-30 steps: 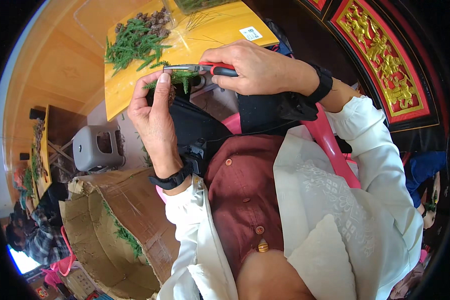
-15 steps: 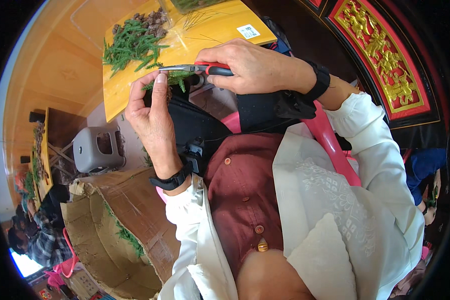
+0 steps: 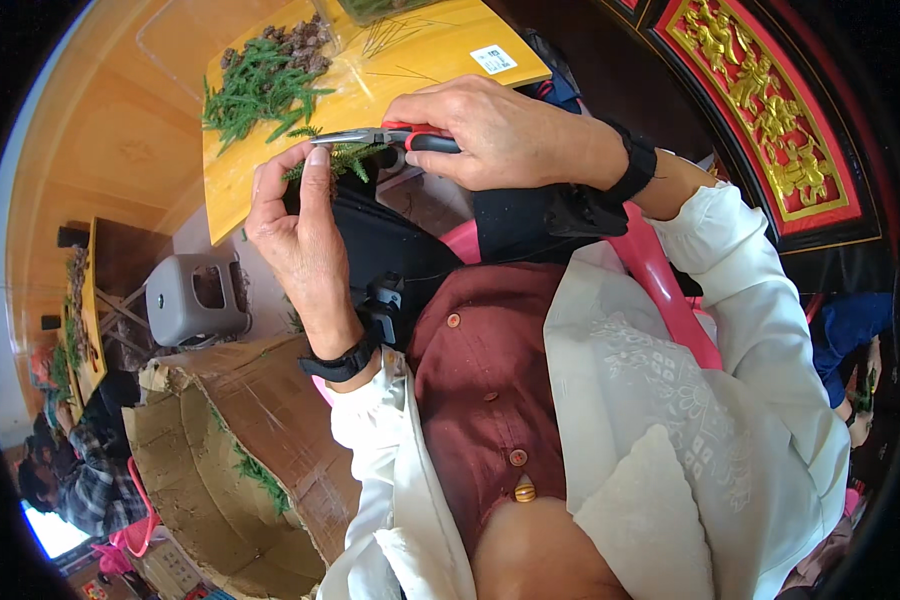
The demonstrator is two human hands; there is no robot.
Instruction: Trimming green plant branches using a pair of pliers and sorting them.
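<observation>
My right hand (image 3: 500,135) is wrapped round the red and black handles of long-nosed pliers (image 3: 355,136). Their metal jaws point left and end at the thumb and forefinger of my left hand (image 3: 305,225). Those fingers are pinched together on a green artificial fir sprig (image 3: 350,161), which shows just below the jaws. Whatever lies right between the plier tips is too small to make out. My left palm and curled fingers hide the sprig's lower part.
A yellow table (image 3: 245,185) stands ahead, bearing green sprigs (image 3: 255,100), brown pine cones (image 3: 300,48) and thin dark wires (image 3: 395,38). At left are a grey stool (image 3: 195,300) and a big open cardboard box (image 3: 270,400). A person (image 3: 90,480) sits far left.
Both hands, with the pliers and sprig, have shifted very slightly left. The grips look the same.
</observation>
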